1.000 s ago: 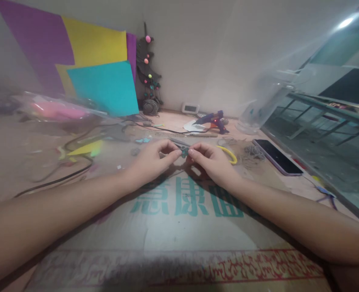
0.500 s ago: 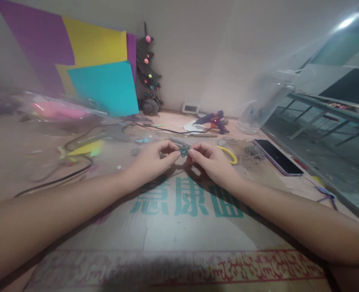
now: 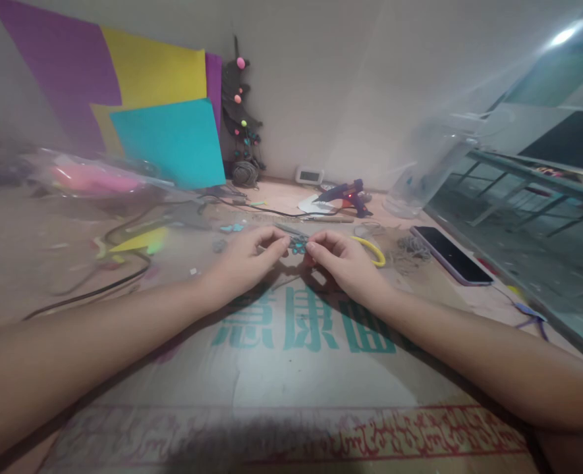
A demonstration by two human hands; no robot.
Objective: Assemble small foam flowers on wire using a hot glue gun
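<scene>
My left hand [image 3: 246, 259] and my right hand [image 3: 343, 260] meet at the middle of the table, fingertips pinched from both sides on a small teal piece [image 3: 298, 247]. The piece is tiny and partly hidden by my fingers, so its shape is unclear. Both forearms rest on a flattened cardboard sheet [image 3: 291, 368] printed with green characters. A yellow loop [image 3: 373, 249] lies just behind my right hand, touching or nearly touching it.
A purple glue gun [image 3: 344, 194] lies further back. A dark phone [image 3: 449, 253] is at right. Coloured paper sheets [image 3: 170, 141] lean on the wall beside a dark decorated tree shape [image 3: 239, 112]. Black cables [image 3: 123, 257] and plastic bags [image 3: 88, 181] crowd the left.
My left fingers have shifted slightly on the teal piece, and it shows a little more between the fingertips. Both arms stay where they were.
</scene>
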